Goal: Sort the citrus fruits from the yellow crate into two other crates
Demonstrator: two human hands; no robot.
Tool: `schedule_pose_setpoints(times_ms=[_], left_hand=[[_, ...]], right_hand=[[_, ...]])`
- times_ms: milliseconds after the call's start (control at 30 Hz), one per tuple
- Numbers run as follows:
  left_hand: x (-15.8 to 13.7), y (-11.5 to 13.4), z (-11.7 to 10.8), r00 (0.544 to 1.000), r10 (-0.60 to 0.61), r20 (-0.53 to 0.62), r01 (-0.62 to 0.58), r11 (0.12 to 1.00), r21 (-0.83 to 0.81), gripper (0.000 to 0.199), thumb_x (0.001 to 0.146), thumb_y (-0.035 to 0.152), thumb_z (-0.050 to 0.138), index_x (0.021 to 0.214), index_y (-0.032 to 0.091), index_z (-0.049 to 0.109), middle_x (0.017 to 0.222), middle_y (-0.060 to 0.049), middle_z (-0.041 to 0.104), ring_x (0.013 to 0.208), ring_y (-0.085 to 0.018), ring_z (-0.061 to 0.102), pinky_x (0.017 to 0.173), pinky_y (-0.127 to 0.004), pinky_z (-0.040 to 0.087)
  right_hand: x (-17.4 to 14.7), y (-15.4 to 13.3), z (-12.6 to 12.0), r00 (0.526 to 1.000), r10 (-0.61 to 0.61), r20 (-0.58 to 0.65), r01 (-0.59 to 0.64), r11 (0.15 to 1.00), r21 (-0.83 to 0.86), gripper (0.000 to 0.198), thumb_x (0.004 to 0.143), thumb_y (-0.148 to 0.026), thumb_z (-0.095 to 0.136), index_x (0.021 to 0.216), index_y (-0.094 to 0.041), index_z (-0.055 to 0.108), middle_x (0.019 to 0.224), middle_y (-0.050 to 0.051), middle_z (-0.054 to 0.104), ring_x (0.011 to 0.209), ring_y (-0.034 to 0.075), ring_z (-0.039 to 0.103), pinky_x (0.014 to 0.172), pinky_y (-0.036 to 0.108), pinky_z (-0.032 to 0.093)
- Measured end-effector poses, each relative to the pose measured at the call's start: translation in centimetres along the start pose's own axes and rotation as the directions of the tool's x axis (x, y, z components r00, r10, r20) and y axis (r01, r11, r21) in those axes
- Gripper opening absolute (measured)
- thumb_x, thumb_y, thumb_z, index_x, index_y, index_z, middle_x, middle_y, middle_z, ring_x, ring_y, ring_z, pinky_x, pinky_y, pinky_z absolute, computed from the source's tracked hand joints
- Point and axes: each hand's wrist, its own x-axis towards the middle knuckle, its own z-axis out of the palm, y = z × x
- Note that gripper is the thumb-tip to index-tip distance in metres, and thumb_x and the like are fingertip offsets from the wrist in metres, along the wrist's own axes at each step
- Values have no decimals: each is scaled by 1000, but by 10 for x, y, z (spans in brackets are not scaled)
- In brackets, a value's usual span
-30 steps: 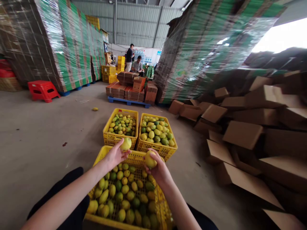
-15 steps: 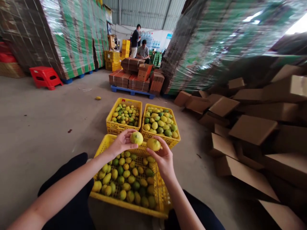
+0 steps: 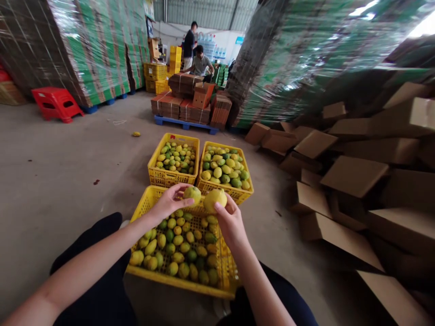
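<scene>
My left hand [image 3: 171, 200] is closed round a yellow-green lemon [image 3: 192, 195], gripping it from its left side. A yellower lemon [image 3: 215, 200] is in my right hand [image 3: 231, 222], with the thumb against its lower side. Both fruits are held close together above the back part of a yellow plastic crate [image 3: 176, 282]. Inside that crate lie loose green and yellow lemons [image 3: 183, 247], with bits of its slotted floor showing between them. Just behind stand two more yellow crates, the left one [image 3: 159, 174] and the right one [image 3: 239, 197], both well filled with lemons.
Cardboard boxes [image 3: 355, 179] are heaped on the right. Flattened cartons [image 3: 195, 113] rest on a blue pallet [image 3: 185, 126] farther back, near two people. A red stool [image 3: 56, 104] stands at left, and one lemon [image 3: 136, 134] lies on the floor. Wrapped stacks [image 3: 102, 50] rise on both sides.
The lemon in my right hand has turned and moved slightly up and left, so a smoother side shows. My left-hand lemon has tilted a little. The whole view has shifted slightly.
</scene>
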Motion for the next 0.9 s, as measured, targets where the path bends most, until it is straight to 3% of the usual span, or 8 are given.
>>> schedule_pose_setpoints(times_ms=[100, 200, 400, 467, 600, 733, 900], left_hand=[[0, 0, 0, 996, -86, -2, 85, 982, -168, 47, 62, 29, 86, 104, 17, 70, 100, -6, 71, 95, -20, 64, 84, -28, 49], [-1, -1, 1, 989, -150, 12, 148, 957, -251, 47, 61, 31, 87, 102, 13, 71, 102, -8, 71, 95, -20, 65, 85, -28, 49], [-4, -1, 2, 990, -142, 11, 140, 961, -237, 46, 60, 27, 88, 101, 13, 72, 99, -7, 72, 91, -19, 65, 84, -28, 49], [-4, -1, 1, 992, -129, 2, 127, 974, -188, 46, 60, 29, 88, 100, 13, 72, 98, -7, 72, 88, -18, 65, 83, -28, 49], [-3, 0, -1, 998, -67, 1, 67, 992, -111, 44, 63, 31, 86, 101, 15, 72, 95, -6, 71, 86, -18, 63, 81, -27, 48], [-1, 2, -4, 1000, 16, -9, -16, 1000, -8, 45, 58, 23, 88, 98, 16, 70, 95, -6, 68, 88, -19, 60, 79, -26, 46], [-2, 2, -8, 960, 270, 80, -282, 929, 239, 51, 57, 16, 87, 103, 22, 67, 110, -6, 60, 104, -22, 54, 91, -30, 43]], right_hand=[[0, -2, 1, 998, 42, 50, -51, 979, 199, 37, 64, -30, 77, 97, -30, 61, 99, -1, 69, 94, 21, 63, 81, 35, 51], [-1, -4, 2, 996, 69, 51, -81, 954, 287, 44, 56, -20, 77, 93, -32, 56, 97, -5, 68, 95, 22, 64, 85, 38, 51], [-1, -2, 5, 998, 64, 24, -67, 978, 198, 36, 66, -39, 72, 98, -28, 60, 105, 2, 67, 102, 25, 61, 83, 39, 51], [-2, -1, 6, 999, 25, 31, -29, 987, 157, 37, 67, -38, 74, 100, -26, 63, 107, 3, 68, 103, 25, 60, 86, 37, 50], [-3, 1, 7, 996, -66, 53, 62, 996, 63, 45, 60, -21, 81, 101, -30, 65, 111, -1, 68, 105, 21, 60, 92, 36, 47], [-3, 3, 6, 984, -172, 48, 173, 985, -17, 52, 56, -14, 82, 102, -30, 63, 117, 2, 65, 113, 23, 58, 98, 40, 46], [-4, 5, 6, 957, -283, 65, 290, 943, -161, 48, 62, -12, 76, 104, -29, 64, 115, 3, 64, 112, 24, 58, 103, 44, 44]])
